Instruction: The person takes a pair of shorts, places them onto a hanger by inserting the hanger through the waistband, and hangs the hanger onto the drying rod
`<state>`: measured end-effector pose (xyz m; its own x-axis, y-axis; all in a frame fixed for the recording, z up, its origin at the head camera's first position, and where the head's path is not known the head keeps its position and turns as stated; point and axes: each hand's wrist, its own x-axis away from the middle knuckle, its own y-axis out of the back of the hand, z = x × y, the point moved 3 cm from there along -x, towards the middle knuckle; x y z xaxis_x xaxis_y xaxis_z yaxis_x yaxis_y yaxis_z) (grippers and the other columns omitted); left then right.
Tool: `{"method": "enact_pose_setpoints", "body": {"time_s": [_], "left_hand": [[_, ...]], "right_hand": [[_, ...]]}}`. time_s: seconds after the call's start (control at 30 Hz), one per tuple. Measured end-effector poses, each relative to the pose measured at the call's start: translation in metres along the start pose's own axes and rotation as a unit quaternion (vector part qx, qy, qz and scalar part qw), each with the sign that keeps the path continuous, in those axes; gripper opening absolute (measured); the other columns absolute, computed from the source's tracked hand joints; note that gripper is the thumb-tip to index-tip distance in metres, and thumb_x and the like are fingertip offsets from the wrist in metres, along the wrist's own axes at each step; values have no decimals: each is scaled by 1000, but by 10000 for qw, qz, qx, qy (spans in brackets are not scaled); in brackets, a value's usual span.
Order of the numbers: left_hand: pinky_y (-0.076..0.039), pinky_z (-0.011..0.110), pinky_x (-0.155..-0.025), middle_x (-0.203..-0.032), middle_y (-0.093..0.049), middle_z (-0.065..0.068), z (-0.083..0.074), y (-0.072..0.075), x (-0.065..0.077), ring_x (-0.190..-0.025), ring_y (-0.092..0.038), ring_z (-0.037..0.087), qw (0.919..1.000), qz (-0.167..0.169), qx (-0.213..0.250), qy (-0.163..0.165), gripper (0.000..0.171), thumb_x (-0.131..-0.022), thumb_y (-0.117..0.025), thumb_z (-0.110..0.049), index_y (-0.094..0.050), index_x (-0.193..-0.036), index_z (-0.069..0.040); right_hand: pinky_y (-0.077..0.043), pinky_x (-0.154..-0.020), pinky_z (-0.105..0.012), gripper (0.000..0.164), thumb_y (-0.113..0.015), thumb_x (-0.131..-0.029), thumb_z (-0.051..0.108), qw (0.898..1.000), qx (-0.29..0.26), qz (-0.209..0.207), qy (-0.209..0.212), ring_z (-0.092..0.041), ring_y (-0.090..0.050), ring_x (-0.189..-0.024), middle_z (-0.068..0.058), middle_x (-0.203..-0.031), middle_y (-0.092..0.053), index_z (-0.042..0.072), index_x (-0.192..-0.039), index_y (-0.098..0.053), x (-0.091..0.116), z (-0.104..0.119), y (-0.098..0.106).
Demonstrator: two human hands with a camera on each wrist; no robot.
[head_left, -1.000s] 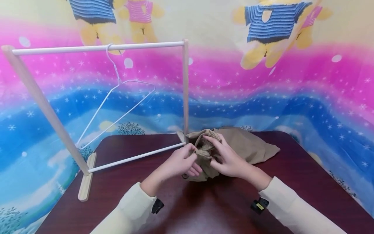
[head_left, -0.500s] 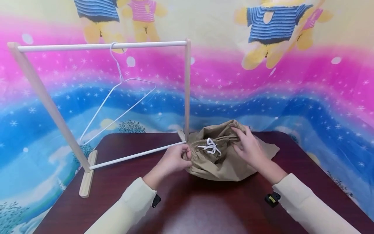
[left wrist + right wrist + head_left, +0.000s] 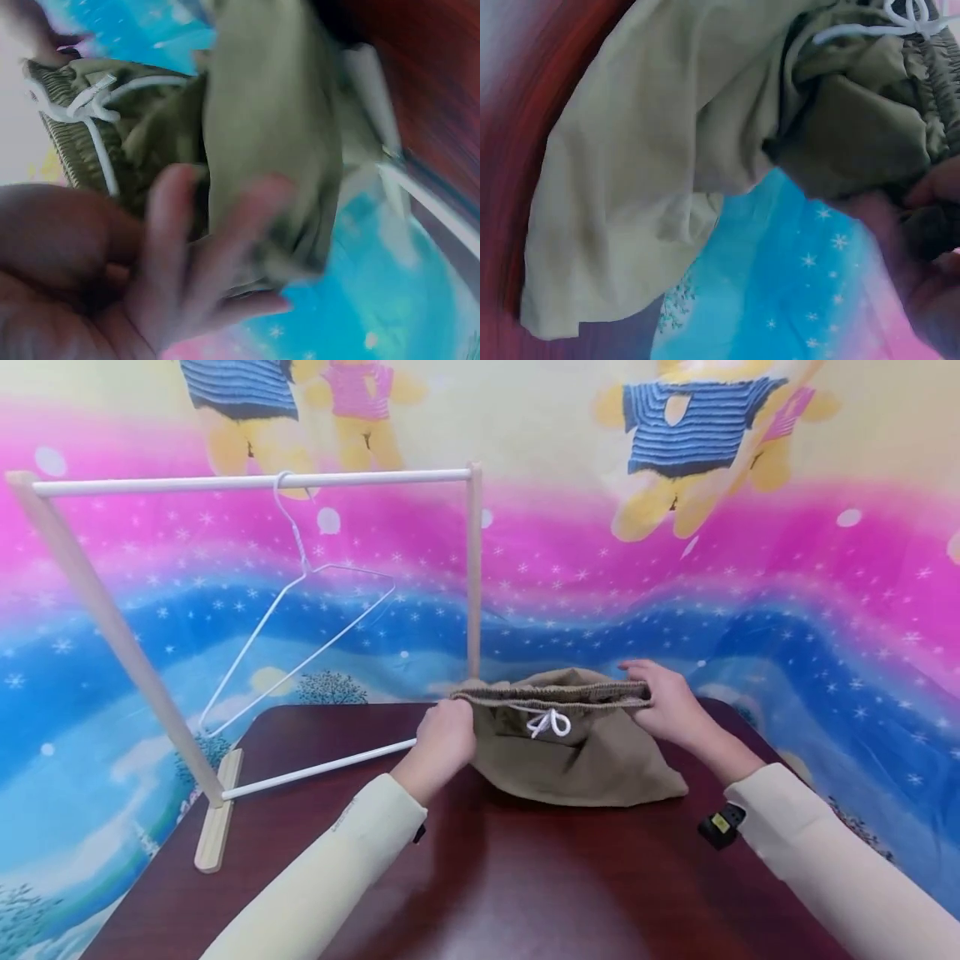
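Note:
Khaki drawstring shorts [image 3: 592, 768] are held by the waistband above the table, their lower part hanging to the tabletop. A white drawstring [image 3: 551, 722] is tied in a bow at the front of the elastic waist. My left hand [image 3: 447, 735] grips the left end of the waistband; in the left wrist view some of its fingers [image 3: 169, 232] extend over the cloth. At the other end, my right hand [image 3: 667, 697] pinches the waistband. The right wrist view shows a leg of the shorts [image 3: 622, 187] spread downward.
To the left stands a wooden rack [image 3: 474, 577] with white rods, its right foot hidden behind the shorts. A white wire hanger [image 3: 262, 627] hangs from the top rod. Behind the dark red table [image 3: 525, 885] is a printed cloth backdrop [image 3: 675, 585].
My hands have moved apart and drawn the bunched waistband out into a nearly straight line. The bow came into view and now faces me; the shorts are lifted more upright.

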<state>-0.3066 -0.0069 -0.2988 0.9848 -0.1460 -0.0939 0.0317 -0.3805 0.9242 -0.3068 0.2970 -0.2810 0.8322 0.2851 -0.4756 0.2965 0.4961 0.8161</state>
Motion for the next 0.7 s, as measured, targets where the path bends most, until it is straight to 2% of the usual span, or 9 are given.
{"method": "enact_pose_setpoints", "body": {"time_s": [0.07, 0.1, 0.17, 0.27, 0.33, 0.43, 0.57, 0.63, 0.7], "left_hand": [[-55, 33, -60, -96, -68, 20, -7, 7, -2, -80, -72, 27, 9911, -291, 1297, -33, 14, -99, -54, -2, -65, -107, 3], [-57, 32, -62, -105, -67, 21, -11, 10, -4, -82, -73, 28, 9745, -414, 2203, -114, 21, -102, -45, 0, -61, -115, 5], [-60, 32, -75, -127, -63, 21, -23, 16, -6, -102, -73, 28, 9063, -630, 4145, -537, 33, -105, -35, 3, -51, -133, 4], [-55, 38, -96, -153, -43, 18, -44, 27, -10, -133, -55, 29, 7723, -650, 6186, -1287, 45, -107, -30, 4, -34, -152, -2], [-49, 40, -105, -155, -43, 15, -58, 37, -14, -141, -45, 27, 7219, -677, 6656, -1766, 47, -106, -34, 5, -33, -152, -4], [-44, 35, -110, -150, -48, 15, -74, 53, -16, -139, -48, 23, 7118, -848, 6554, -2381, 47, -103, -46, 6, -38, -149, -2], [-42, 27, -110, -149, -52, 10, -89, 75, -20, -137, -51, 15, 7259, -963, 6079, -3070, 51, -99, -57, 7, -41, -147, -3], [-41, 24, -110, -150, -51, 9, -93, 86, -23, -138, -50, 13, 7340, -1051, 5891, -3211, 52, -98, -59, 6, -43, -147, -2], [-40, 22, -110, -149, -52, 10, -95, 97, -26, -137, -50, 12, 7504, -1279, 5600, -3270, 52, -96, -63, 4, -45, -145, 0]], "right_hand": [[-58, -60, -37, 15, -57, -90, -4, 9975, -620, 68, -319, -34, -73, -75, -22, -92, -72, 2, -104, -56, -4, 2, 6], [-58, -55, -37, 15, -55, -96, 1, 9945, -918, 42, -509, -31, -71, -63, -19, -81, -71, 3, -111, -55, -5, 2, 9], [-56, -50, -38, 19, -48, -105, 13, 9893, -1263, -49, -731, -28, -66, -51, -16, -69, -67, 8, -122, -53, -8, 5, 16], [-54, -46, -43, 41, -39, -110, 36, 9817, -1681, -160, -881, -29, -62, -45, -15, -67, -64, 16, -144, -50, -15, 13, 26], [-56, -50, -44, 49, -33, -110, 47, 9647, -2405, -111, -1069, -27, -65, -48, -13, -71, -66, 17, -143, -52, -22, 19, 30], [-61, -63, -41, 48, -34, -109, 50, 9000, -4173, -139, -1254, -24, -74, -68, -7, -87, -71, 17, -137, -54, -31, 28, 42], [-60, -83, -37, 36, -43, -110, 37, 7689, -6321, -391, -877, -21, -71, -101, -7, -119, -65, 14, -136, -53, -42, 42, 62], [-55, -90, -32, 36, -42, -110, 33, 7461, -6620, -507, -504, -18, -64, -108, -6, -126, -60, 14, -139, -50, -46, 49, 75], [-44, -102, -32, 40, -41, -110, 34, 7485, -6601, -603, -165, -17, -58, -112, -5, -130, -56, 15, -145, -45, -50, 55, 86]]}}
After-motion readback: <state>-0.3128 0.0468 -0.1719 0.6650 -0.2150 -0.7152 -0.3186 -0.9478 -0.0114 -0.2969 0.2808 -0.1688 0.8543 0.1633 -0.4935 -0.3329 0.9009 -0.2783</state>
